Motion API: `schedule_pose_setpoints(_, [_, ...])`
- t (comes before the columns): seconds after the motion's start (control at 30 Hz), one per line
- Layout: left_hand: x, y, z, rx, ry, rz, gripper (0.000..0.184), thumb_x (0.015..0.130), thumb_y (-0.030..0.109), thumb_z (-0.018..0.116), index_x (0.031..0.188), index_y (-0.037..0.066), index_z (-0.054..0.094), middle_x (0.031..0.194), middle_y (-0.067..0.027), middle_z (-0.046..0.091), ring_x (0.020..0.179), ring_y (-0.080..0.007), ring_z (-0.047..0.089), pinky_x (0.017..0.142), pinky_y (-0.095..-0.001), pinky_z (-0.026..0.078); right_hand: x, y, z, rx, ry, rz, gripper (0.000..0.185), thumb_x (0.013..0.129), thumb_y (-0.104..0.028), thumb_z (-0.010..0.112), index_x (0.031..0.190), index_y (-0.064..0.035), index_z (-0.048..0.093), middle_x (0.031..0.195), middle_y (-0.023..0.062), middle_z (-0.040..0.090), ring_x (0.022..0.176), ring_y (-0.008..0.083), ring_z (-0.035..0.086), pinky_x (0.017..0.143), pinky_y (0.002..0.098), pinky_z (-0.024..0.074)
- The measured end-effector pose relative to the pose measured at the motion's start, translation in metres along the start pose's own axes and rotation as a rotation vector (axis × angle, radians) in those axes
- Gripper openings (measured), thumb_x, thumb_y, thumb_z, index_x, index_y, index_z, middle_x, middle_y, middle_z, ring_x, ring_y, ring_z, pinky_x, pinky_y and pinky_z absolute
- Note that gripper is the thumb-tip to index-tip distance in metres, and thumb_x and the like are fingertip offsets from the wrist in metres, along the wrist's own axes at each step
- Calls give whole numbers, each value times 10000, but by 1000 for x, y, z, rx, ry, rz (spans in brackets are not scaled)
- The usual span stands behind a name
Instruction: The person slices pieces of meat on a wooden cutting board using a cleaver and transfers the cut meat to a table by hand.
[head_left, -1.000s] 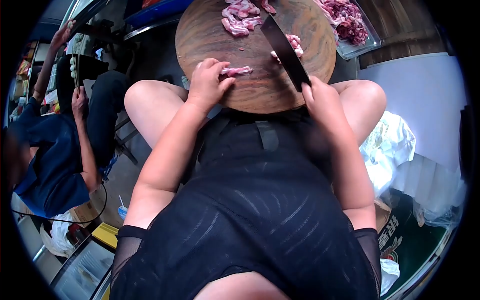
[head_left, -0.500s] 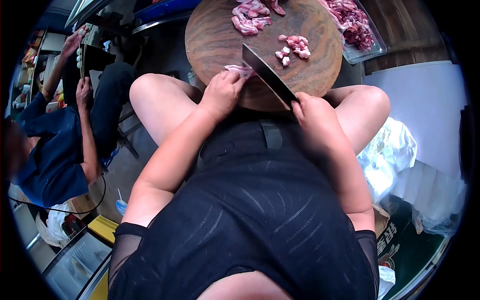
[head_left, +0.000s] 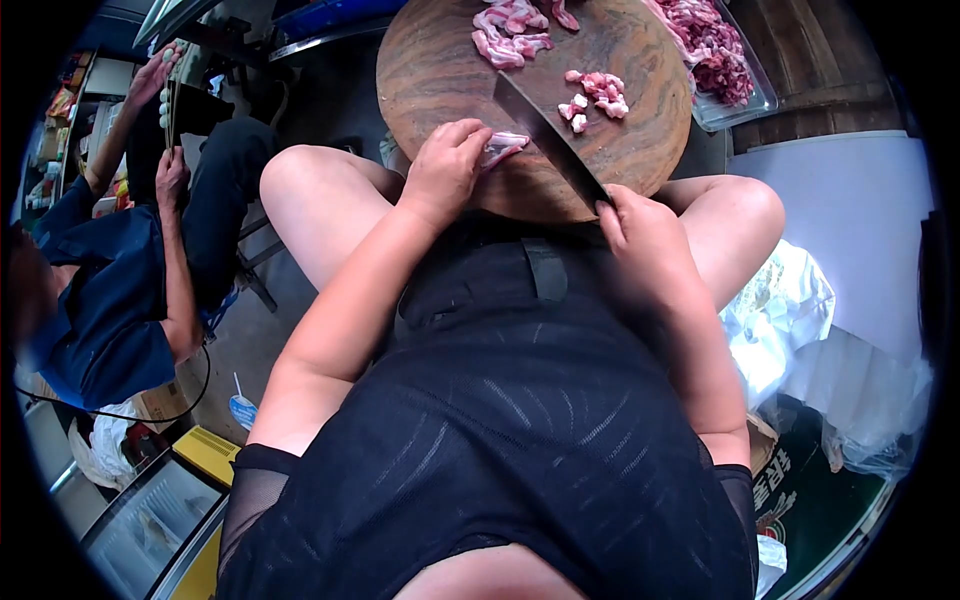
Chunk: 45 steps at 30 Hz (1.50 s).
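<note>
On the round wooden chopping block [head_left: 430,75], a strip of raw meat [head_left: 505,147] lies near the edge closest to me. My left hand [head_left: 448,165] has its bent fingers closed on the left end of that strip, hiding part of it. The handle of a cleaver [head_left: 548,137] is gripped in my right hand [head_left: 642,232]. Its blade slants up and leftward over the block, just right of the strip. Beyond the blade sits a small pile of cut meat pieces [head_left: 607,93]. Longer meat strips [head_left: 510,45] rest farther back.
A clear plastic tray [head_left: 765,103] heaped with chopped meat [head_left: 720,65] stands right of the block. At left, another person in a dark shirt [head_left: 110,310] holds something long and thin. A crumpled plastic bag [head_left: 785,300] lies at my right. A blue crate [head_left: 330,18] is at the back.
The cleaver has shifted a little to the right, leaving a gap between blade and strip. My left fingers have moved slightly, and more of the strip shows. The whole view has shifted slightly.
</note>
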<state>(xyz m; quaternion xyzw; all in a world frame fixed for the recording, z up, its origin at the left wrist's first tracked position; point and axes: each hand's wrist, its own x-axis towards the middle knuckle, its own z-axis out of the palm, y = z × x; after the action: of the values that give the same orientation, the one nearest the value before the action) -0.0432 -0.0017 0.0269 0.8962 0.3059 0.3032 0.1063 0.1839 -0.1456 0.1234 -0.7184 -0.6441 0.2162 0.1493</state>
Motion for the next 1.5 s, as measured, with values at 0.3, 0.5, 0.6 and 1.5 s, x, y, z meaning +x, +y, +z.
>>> schedule_pose_setpoints(0.3, [-7,0,17,30,-120,-47,194,842,130,668,1021,56,672,1000,-126,640,926,-321,603,832,-407,501,11,-17,15,-85,46,-98,214,947,-200,506,1014,-36,626,839,179,685,796,351,674,710,471,535])
schedule_pose_setpoints(0.5, [-4,6,10,88,-13,68,232,840,117,628,1063,110,694,969,-105,635,929,-308,592,819,-411,507,12,-31,21,-143,-67,-73,153,913,-122,477,898,-8,579,797,206,675,741,378,677,662,472,546])
schedule_pose_setpoints(0.6, [-3,2,11,65,-60,109,318,816,111,636,1129,134,692,999,-96,633,956,-306,589,850,-398,505,12,-38,22,-132,-164,-73,130,879,-86,474,870,5,566,781,224,670,722,385,681,644,469,550])
schedule_pose_setpoints(1.5, [-9,0,-14,35,-167,32,207,714,71,697,920,66,712,1122,-122,642,1054,-306,607,928,-387,491,8,-27,18,131,-70,-29,240,949,-211,497,1008,-5,604,832,230,665,802,410,650,734,503,521])
